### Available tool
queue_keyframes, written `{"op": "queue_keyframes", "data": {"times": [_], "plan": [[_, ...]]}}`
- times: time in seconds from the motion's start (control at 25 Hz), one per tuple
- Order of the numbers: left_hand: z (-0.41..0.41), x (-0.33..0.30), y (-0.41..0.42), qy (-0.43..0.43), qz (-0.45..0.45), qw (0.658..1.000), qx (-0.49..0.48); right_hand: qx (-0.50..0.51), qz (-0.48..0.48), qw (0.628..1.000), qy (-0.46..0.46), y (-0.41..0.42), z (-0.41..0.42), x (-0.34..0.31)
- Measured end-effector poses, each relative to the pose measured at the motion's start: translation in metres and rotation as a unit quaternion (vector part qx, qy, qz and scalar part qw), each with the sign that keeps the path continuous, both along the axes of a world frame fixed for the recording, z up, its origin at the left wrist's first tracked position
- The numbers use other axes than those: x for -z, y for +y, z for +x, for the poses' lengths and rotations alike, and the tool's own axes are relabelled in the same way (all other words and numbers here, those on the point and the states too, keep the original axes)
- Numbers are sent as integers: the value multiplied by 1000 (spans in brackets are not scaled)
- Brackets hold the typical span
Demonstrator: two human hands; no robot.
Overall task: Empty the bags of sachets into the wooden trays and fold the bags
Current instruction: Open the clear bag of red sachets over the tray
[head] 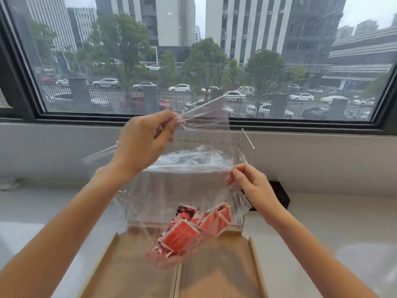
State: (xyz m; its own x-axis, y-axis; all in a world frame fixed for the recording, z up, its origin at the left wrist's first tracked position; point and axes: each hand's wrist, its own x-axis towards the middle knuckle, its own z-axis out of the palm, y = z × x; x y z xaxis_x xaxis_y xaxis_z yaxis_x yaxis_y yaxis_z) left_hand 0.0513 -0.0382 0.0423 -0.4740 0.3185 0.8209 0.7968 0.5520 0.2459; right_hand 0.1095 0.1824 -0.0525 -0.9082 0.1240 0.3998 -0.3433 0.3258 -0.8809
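Note:
I hold a clear plastic bag (193,181) up above two wooden trays. My left hand (144,143) pinches the bag's upper left edge, raised high. My right hand (251,181) pinches the bag's right edge, lower down. Several red and white sachets (193,229) sit bunched in the bag's lowest corner, which hangs over the divide between the left wooden tray (129,272) and the right wooden tray (225,272). Both trays look bare where visible.
A clear acrylic box (242,220) stands behind the trays on the pale counter (322,233), with its lid (247,147) raised. A black object (281,196) lies behind my right wrist. A large window (193,61) and its sill run along the back.

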Motion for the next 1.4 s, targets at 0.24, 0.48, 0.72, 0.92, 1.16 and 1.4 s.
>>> {"op": "queue_keyframes", "data": {"times": [0.24, 0.48, 0.72, 0.92, 1.16, 1.4], "plan": [[12, 59, 20, -105, -31, 993, 38, 58, -23, 996, -67, 22, 30, 57], [21, 98, 40, -203, -94, 972, 76, 65, 14, 993, -93, 22, 42, 69], [25, 131, 45, -312, -72, 938, 132, 80, -28, 993, -86, 19, 47, 70], [34, 138, 44, -384, -86, 904, 169, 75, -20, 994, -74, 16, 51, 64], [30, 138, 44, -414, -42, 896, 155, 66, -68, 994, -60, 9, 50, 55], [29, 151, 52, -189, -85, 977, 39, 92, -86, 989, -73, 0, 46, 62]]}}
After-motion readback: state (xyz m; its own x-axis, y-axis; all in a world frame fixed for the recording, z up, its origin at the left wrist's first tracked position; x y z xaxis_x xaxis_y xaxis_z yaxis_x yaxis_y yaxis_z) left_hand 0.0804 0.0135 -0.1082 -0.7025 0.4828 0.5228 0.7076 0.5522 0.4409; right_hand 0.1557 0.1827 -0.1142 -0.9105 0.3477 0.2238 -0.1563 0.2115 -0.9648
